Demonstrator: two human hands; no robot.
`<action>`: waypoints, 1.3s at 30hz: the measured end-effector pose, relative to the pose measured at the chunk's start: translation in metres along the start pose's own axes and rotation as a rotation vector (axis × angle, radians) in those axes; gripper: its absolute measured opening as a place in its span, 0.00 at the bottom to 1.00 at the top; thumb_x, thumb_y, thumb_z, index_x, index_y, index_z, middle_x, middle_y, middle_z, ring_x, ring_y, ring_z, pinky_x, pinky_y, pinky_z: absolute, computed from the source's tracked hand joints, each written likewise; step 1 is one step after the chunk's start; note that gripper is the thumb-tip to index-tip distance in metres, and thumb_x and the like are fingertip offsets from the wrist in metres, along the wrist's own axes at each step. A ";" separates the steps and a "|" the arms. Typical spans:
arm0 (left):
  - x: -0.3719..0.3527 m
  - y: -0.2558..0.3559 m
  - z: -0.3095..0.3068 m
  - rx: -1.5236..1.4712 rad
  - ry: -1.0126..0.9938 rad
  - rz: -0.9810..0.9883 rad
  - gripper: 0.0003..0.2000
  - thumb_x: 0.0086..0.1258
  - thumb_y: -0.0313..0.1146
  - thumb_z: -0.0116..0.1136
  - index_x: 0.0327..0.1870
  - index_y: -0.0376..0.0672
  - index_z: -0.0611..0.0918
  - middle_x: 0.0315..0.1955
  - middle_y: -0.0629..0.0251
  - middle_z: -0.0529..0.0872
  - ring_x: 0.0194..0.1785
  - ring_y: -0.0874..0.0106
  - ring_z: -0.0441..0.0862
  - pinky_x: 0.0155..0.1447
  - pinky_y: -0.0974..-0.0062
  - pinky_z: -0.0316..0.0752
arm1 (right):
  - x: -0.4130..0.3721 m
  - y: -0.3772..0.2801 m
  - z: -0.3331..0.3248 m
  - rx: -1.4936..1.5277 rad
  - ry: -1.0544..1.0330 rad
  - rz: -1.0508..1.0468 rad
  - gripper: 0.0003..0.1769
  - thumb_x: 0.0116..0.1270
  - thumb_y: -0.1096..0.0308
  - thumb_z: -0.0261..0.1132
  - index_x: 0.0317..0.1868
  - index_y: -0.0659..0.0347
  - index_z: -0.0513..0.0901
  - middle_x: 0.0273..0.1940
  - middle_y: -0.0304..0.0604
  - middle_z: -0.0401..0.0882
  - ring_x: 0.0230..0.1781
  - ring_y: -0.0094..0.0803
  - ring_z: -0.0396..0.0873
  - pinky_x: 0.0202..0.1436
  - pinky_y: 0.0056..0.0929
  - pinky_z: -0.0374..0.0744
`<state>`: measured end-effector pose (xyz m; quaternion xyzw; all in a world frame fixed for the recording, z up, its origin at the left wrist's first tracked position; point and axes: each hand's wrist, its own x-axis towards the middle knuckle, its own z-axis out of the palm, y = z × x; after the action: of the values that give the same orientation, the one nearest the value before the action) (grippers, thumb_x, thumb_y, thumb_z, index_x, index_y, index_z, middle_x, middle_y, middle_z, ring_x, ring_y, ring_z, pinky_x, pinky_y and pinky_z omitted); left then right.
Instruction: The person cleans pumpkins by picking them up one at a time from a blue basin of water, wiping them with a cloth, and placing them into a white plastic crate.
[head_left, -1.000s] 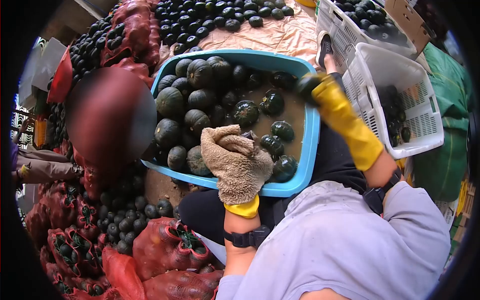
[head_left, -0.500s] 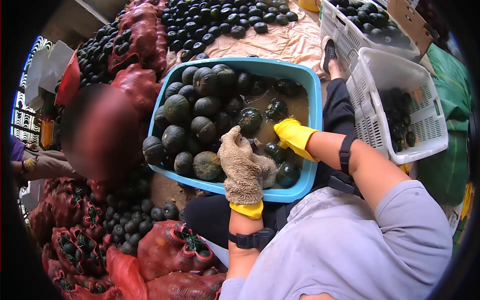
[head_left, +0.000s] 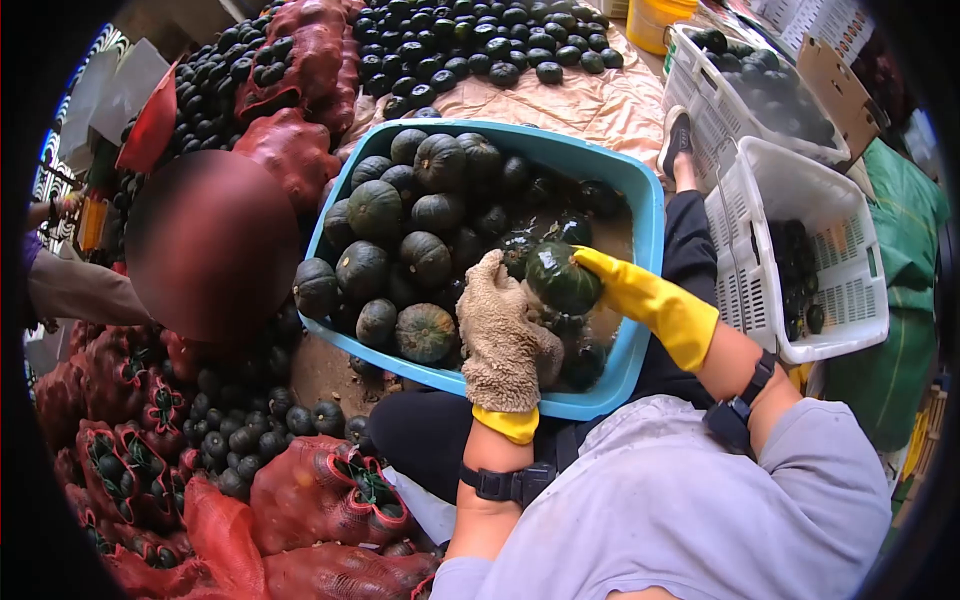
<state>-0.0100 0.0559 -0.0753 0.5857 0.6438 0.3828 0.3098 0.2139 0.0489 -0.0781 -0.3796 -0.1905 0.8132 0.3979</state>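
A blue tub [head_left: 425, 374] holds many dark green squashes and murky water. My right hand [head_left: 640, 300], in a yellow rubber glove, grips a wet, shiny squash [head_left: 562, 278] above the water at the tub's right side. My left hand [head_left: 505, 335] wears a fuzzy beige mitt over a yellow glove. It is beside the held squash, near the tub's front edge; its fingers are hidden in the mitt, so their grip does not show. Duller squashes are piled in the tub's left half, one of them mottled with orange [head_left: 425, 333].
White crates [head_left: 745, 260] with squashes stand at the right, beside a green sack [head_left: 905, 300]. Red mesh bags [head_left: 320, 490] and loose squashes [head_left: 245, 435] lie at the left. More squashes rest on a tan sheet [head_left: 560, 105] behind. Another person's arm [head_left: 85, 285] shows at far left.
My right hand has come up out of the water and now holds a squash beside the mitt. The whole view has shifted slightly.
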 end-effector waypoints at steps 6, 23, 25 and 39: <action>-0.017 0.059 -0.029 0.112 -0.132 0.080 0.25 0.69 0.27 0.71 0.67 0.36 0.80 0.51 0.49 0.91 0.56 0.52 0.90 0.62 0.62 0.84 | 0.047 0.064 0.055 -1.023 0.361 -0.918 0.33 0.73 0.56 0.77 0.75 0.57 0.80 0.72 0.52 0.79 0.76 0.48 0.74 0.83 0.41 0.68; -0.022 0.043 -0.046 -0.276 -0.066 0.320 0.28 0.59 0.32 0.73 0.63 0.40 0.80 0.48 0.51 0.87 0.57 0.49 0.85 0.66 0.60 0.78 | 0.009 0.040 0.074 -0.845 -0.050 -0.703 0.37 0.74 0.63 0.77 0.79 0.58 0.74 0.79 0.50 0.71 0.80 0.43 0.69 0.85 0.43 0.65; -0.022 0.037 -0.041 -0.265 -0.011 0.329 0.28 0.58 0.33 0.74 0.62 0.41 0.80 0.48 0.51 0.86 0.57 0.49 0.84 0.67 0.60 0.77 | 0.024 0.016 0.070 -0.979 -0.034 -0.615 0.33 0.75 0.63 0.76 0.76 0.59 0.77 0.75 0.53 0.76 0.75 0.46 0.74 0.79 0.45 0.72; -0.023 0.037 -0.025 -0.398 -0.138 0.273 0.26 0.60 0.32 0.75 0.61 0.41 0.80 0.56 0.52 0.87 0.63 0.53 0.85 0.71 0.61 0.77 | 0.004 0.005 0.084 -1.099 0.120 -0.751 0.39 0.74 0.65 0.72 0.82 0.60 0.70 0.70 0.61 0.80 0.73 0.56 0.77 0.80 0.46 0.71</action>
<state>-0.0094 0.0308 -0.0320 0.6195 0.4481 0.4992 0.4078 0.1453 0.0490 -0.0294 -0.4796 -0.6738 0.3818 0.4125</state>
